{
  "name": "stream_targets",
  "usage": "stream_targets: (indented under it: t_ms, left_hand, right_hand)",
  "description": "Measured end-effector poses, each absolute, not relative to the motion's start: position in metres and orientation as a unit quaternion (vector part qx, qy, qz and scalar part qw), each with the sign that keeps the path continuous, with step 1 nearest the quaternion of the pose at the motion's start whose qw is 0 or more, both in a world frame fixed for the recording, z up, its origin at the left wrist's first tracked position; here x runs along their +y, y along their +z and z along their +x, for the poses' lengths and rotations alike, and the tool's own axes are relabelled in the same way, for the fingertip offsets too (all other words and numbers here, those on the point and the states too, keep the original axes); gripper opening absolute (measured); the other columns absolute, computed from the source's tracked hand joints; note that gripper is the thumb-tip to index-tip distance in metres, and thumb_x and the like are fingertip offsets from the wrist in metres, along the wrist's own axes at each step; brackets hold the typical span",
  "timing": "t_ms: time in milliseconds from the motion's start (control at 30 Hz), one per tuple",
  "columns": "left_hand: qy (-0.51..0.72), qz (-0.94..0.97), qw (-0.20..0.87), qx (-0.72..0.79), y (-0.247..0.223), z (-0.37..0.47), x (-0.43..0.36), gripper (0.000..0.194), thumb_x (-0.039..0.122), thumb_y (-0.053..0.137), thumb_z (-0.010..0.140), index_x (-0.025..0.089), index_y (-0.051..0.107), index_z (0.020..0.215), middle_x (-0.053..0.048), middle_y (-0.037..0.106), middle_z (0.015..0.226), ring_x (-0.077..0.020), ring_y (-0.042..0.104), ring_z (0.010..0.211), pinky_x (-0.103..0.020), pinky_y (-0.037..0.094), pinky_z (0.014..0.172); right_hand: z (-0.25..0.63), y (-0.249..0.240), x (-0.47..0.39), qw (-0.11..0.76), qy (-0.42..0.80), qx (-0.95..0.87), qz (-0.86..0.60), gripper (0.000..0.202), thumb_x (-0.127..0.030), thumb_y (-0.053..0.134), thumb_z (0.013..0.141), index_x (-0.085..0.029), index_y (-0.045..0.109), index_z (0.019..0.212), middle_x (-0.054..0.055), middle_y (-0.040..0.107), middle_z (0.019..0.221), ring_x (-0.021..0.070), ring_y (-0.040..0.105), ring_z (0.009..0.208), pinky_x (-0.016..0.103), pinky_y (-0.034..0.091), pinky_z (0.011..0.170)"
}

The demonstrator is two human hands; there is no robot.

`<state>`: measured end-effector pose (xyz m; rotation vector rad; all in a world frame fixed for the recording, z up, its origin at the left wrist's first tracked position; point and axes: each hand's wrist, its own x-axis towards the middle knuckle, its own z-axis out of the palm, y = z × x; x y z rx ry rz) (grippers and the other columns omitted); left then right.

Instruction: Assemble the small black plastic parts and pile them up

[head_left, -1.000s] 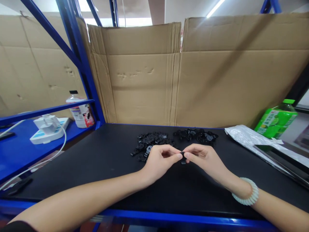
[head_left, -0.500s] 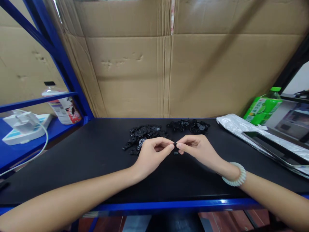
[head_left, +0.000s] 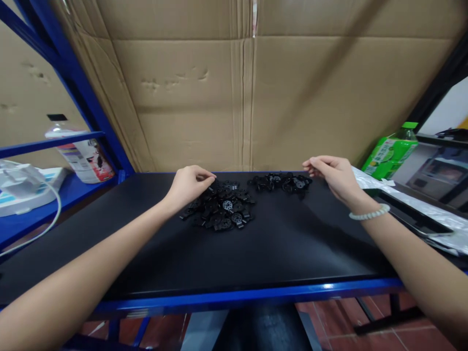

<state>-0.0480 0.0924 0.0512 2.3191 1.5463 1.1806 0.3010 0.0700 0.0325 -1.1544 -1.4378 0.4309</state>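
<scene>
A heap of small black plastic parts [head_left: 223, 207], some with perforated round discs, lies mid-table. At its upper left is my left hand [head_left: 188, 187], thumb and forefinger close together; whether a part sits between them I cannot make out. A second, smaller black pile [head_left: 280, 183] lies farther back to the right. Just right of that pile, my right hand [head_left: 334, 175] is raised over the table with its fingers drawn together. Anything inside those fingertips is too small or hidden to see. A pale beaded bracelet [head_left: 369, 213] circles the right wrist.
Along the right edge rest a silver bubble-wrap sheet [head_left: 446, 222], a black frame-like piece [head_left: 409, 214] and a green bottle [head_left: 391, 151]. On the blue left shelf are a power strip with plugs [head_left: 25, 187] and a labelled bottle [head_left: 82, 156]. Cardboard [head_left: 183, 107] walls the back.
My hands have parted from their meeting point over the table's middle. The left has moved left and back to the larger heap, the right has moved right and back past the smaller pile.
</scene>
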Motion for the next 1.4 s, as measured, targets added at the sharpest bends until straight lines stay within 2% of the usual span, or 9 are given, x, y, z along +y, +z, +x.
stream_targets:
  t_ms: [100, 267, 400, 567, 700, 900, 1067, 1200, 1400]
  left_hand:
    - [0.389, 0.780, 0.014, 0.490, 0.044, -0.035, 0.080, 0.028, 0.019, 0.058, 0.073, 0.016, 0.075, 0.094, -0.008, 0.071, 0.092, -0.0193, 0.063, 0.072, -0.033, 0.051, 0.077]
    - [0.346, 0.874, -0.008, 0.341, 0.022, -0.003, 0.040, 0.032, 0.014, 0.046, 0.083, 0.017, 0.071, 0.102, -0.007, 0.067, 0.105, -0.0187, 0.064, 0.090, -0.029, 0.051, 0.083]
    - [0.293, 0.912, 0.041, 0.285, 0.002, 0.011, 0.021, 0.032, 0.011, 0.045, 0.085, 0.019, 0.068, 0.106, -0.007, 0.065, 0.110, -0.0201, 0.063, 0.098, -0.031, 0.050, 0.090]
    - [0.266, 0.928, 0.049, 0.254, -0.006, 0.011, 0.022, 0.039, 0.004, 0.042, 0.081, 0.020, 0.067, 0.106, -0.007, 0.064, 0.113, -0.0207, 0.062, 0.101, -0.033, 0.050, 0.091]
    - [0.267, 0.931, 0.044, 0.245, -0.007, 0.009, 0.024, 0.046, -0.002, 0.039, 0.075, 0.020, 0.067, 0.105, -0.007, 0.062, 0.115, -0.0211, 0.060, 0.104, -0.035, 0.049, 0.093]
    - [0.309, 0.918, 0.082, 0.235, -0.003, 0.011, 0.019, 0.043, -0.002, 0.040, 0.078, 0.020, 0.066, 0.105, -0.007, 0.063, 0.112, -0.0195, 0.059, 0.102, -0.033, 0.049, 0.091]
    - [0.384, 0.859, 0.184, 0.286, 0.002, 0.015, 0.018, 0.051, -0.002, 0.043, 0.075, 0.018, 0.058, 0.119, -0.008, 0.062, 0.109, -0.0170, 0.061, 0.093, -0.030, 0.054, 0.080]
    - [0.443, 0.773, 0.332, 0.310, 0.004, 0.017, 0.018, 0.057, 0.011, 0.059, 0.077, 0.017, 0.044, 0.133, -0.011, 0.059, 0.120, -0.0179, 0.063, 0.098, -0.032, 0.057, 0.083]
    - [0.483, 0.696, 0.432, 0.310, 0.003, 0.016, 0.017, 0.041, 0.018, 0.069, 0.074, 0.012, 0.063, 0.114, -0.008, 0.071, 0.093, -0.0192, 0.069, 0.090, -0.032, 0.056, 0.088]
  right_hand:
    - [0.322, 0.045, 0.071, 0.548, 0.134, -0.629, -0.535, 0.025, -0.040, 0.064, 0.077, -0.016, 0.072, 0.076, 0.008, 0.070, 0.074, 0.0190, 0.062, 0.068, 0.032, 0.049, 0.065]
    - [0.351, 0.052, 0.069, 0.281, -0.028, -0.763, -0.581, 0.016, -0.023, 0.058, 0.077, -0.020, 0.073, 0.083, 0.004, 0.072, 0.076, 0.0194, 0.064, 0.071, 0.030, 0.046, 0.066]
    - [0.357, 0.044, 0.075, 0.236, -0.014, -0.785, -0.573, 0.018, -0.016, 0.060, 0.071, -0.020, 0.073, 0.082, 0.002, 0.070, 0.070, 0.0170, 0.062, 0.064, 0.027, 0.044, 0.061]
    - [0.350, 0.030, 0.087, 0.246, -0.011, -0.786, -0.567, 0.023, -0.015, 0.063, 0.068, -0.021, 0.071, 0.089, 0.002, 0.069, 0.076, 0.0162, 0.059, 0.064, 0.026, 0.043, 0.060]
    - [0.347, 0.021, 0.093, 0.283, 0.006, -0.773, -0.568, 0.013, -0.016, 0.066, 0.067, -0.020, 0.071, 0.078, 0.004, 0.067, 0.074, 0.0181, 0.059, 0.068, 0.028, 0.042, 0.064]
    - [0.340, 0.033, 0.082, 0.387, 0.072, -0.732, -0.557, 0.005, -0.024, 0.072, 0.065, -0.020, 0.069, 0.067, 0.002, 0.063, 0.065, 0.0178, 0.056, 0.063, 0.030, 0.042, 0.065]
    - [0.288, 0.034, 0.053, 0.487, 0.241, -0.686, -0.484, 0.028, -0.044, 0.068, 0.074, -0.019, 0.070, 0.087, 0.006, 0.069, 0.081, 0.0166, 0.059, 0.068, 0.030, 0.048, 0.066]
    - [0.234, 0.011, 0.034, 0.462, 0.440, -0.656, -0.403, 0.032, -0.046, 0.067, 0.076, -0.016, 0.067, 0.087, 0.006, 0.067, 0.077, 0.0147, 0.060, 0.064, 0.030, 0.050, 0.062]
    - [0.211, -0.009, 0.023, 0.413, 0.596, -0.596, -0.344, 0.030, -0.045, 0.063, 0.082, -0.015, 0.064, 0.081, 0.005, 0.064, 0.075, 0.0118, 0.059, 0.065, 0.028, 0.049, 0.065]
